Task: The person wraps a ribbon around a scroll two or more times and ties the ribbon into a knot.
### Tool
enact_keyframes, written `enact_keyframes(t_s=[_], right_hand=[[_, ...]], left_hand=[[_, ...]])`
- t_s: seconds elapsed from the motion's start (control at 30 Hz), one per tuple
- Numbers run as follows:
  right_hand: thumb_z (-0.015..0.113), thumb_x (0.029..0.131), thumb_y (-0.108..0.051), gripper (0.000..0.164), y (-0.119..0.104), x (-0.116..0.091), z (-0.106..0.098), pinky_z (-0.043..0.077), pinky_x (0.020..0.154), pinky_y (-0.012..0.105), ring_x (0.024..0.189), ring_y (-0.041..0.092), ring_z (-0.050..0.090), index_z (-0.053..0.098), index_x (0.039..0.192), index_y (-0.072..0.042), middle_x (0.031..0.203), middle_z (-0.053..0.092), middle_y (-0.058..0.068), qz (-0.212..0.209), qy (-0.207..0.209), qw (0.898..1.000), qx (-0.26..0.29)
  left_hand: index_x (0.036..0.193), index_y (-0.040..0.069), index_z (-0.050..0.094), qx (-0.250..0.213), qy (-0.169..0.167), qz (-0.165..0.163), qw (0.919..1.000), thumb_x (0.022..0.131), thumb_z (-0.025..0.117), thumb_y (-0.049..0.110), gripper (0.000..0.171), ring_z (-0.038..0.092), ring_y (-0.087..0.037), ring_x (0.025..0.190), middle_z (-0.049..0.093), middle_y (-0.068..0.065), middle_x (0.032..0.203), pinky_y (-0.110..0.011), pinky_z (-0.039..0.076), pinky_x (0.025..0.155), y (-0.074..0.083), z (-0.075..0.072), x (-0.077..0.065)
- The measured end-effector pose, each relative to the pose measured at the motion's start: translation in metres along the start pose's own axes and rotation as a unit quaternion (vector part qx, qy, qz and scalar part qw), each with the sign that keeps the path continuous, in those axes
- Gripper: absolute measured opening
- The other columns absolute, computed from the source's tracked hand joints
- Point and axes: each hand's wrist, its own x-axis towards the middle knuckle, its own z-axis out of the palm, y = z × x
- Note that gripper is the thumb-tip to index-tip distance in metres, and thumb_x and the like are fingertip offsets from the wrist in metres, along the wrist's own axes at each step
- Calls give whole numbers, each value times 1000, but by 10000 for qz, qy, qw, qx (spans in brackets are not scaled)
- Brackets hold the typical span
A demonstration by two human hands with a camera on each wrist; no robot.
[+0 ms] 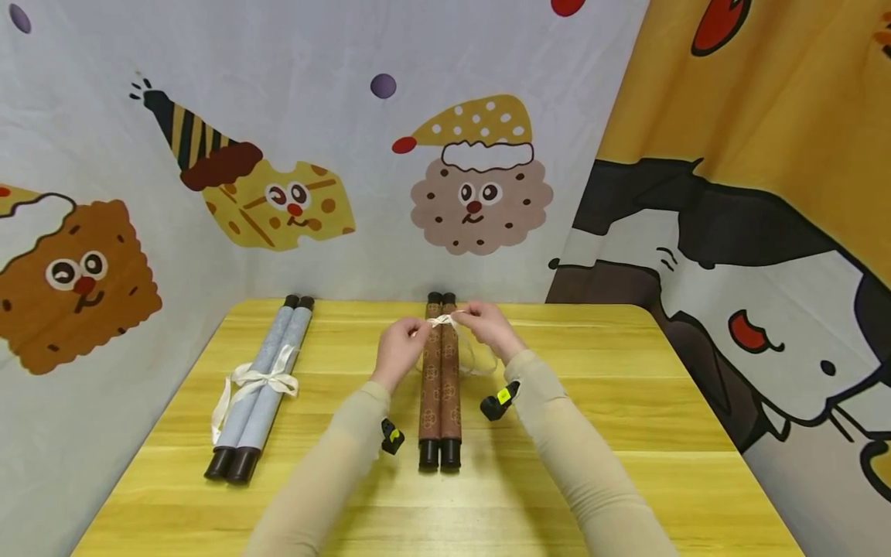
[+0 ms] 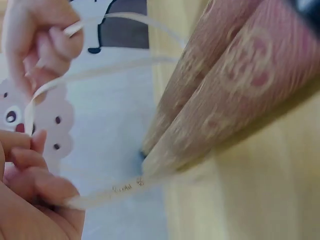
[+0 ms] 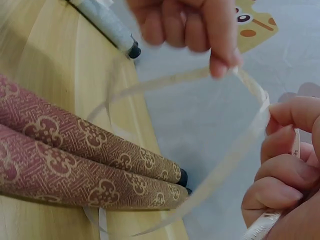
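Note:
A brown patterned scroll (image 1: pixel 440 387), rolled from both ends into two parallel rolls with dark end caps, lies lengthwise mid-table. Over its far part my hands hold a cream ribbon (image 1: pixel 443 319). My left hand (image 1: pixel 402 348) pinches it on the left side; in the left wrist view a printed length of ribbon (image 2: pixel 127 188) runs from that hand toward the scroll. On the other side, my right hand (image 1: pixel 490 329) grips the ribbon with curled fingers. Between the hands the ribbon (image 3: pixel 240 140) forms a loop raised off the scroll, seen in the right wrist view.
To the left lies a pale blue double-rolled scroll (image 1: pixel 261 410), tied round its middle with a cream bow (image 1: pixel 257 379). The wooden table (image 1: pixel 592 464) ends against a cartoon-printed cloth (image 1: pixel 334 271) at the back. A yellow curtain (image 1: pixel 766 100) hangs at right.

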Motion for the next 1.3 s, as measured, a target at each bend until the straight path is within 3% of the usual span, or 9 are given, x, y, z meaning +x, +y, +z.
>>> enact_keyframes(t_s=[0.1,0.2,0.4,0.57,0.8,1.0,1.13,1.3], right_hand=[[64,97,-27,22,2,-1,-3,34,56,28,59,14,37,67,98,-5,81,54,2,-151,151,9997,90],[65,96,-26,24,4,-2,-7,37,62,31,66,15,41,67,101,-3,87,57,2,-420,341,9985,2],[66,96,-27,24,10,-5,-18,39,70,36,74,22,44,68,98,-3,84,57,5,-859,637,9938,-316],[66,96,-28,23,18,-8,-27,40,72,35,74,20,46,67,93,-5,85,59,5,-919,728,9922,-432],[66,97,-27,22,41,-14,-38,41,73,37,71,21,45,66,89,-6,82,61,5,-956,690,9902,-749],[67,96,-33,25,60,-22,-55,45,76,38,76,22,52,69,92,-8,91,67,4,-780,710,9869,-1220],[69,94,-34,27,70,-27,-67,47,77,41,80,21,57,70,94,-7,96,69,5,-610,586,9823,-1672],[70,94,-33,23,84,-32,-73,49,73,40,73,18,56,69,90,-10,87,67,3,-527,445,9751,-2109]], left_hand=[[89,8,74,494,-92,203,9985,98,62,22,21,54,-19,69,70,-4,86,-37,46,70,4,-12,3],[92,11,75,823,-254,280,9959,99,60,24,21,55,-19,68,72,-5,94,-38,46,69,9,-24,6],[98,11,76,1332,-493,361,9892,99,59,27,23,58,-19,66,73,-3,93,-37,46,63,11,-42,11],[99,11,76,1639,-515,510,9838,97,62,26,20,65,-22,79,74,-4,95,-43,51,72,5,-55,13],[97,7,75,1777,-749,508,9799,97,65,24,20,64,-23,77,72,-7,93,-45,52,74,-17,-71,11],[97,6,76,1877,-934,294,9773,97,63,24,22,67,-26,85,73,-7,94,-46,52,77,-39,-84,10],[99,4,76,1953,-979,150,9757,98,63,23,23,63,-23,74,73,-7,92,-41,49,68,-49,-92,11],[96,3,75,2137,-924,46,9725,97,63,22,22,54,-19,63,72,-8,88,-37,45,60,-63,-99,11]])
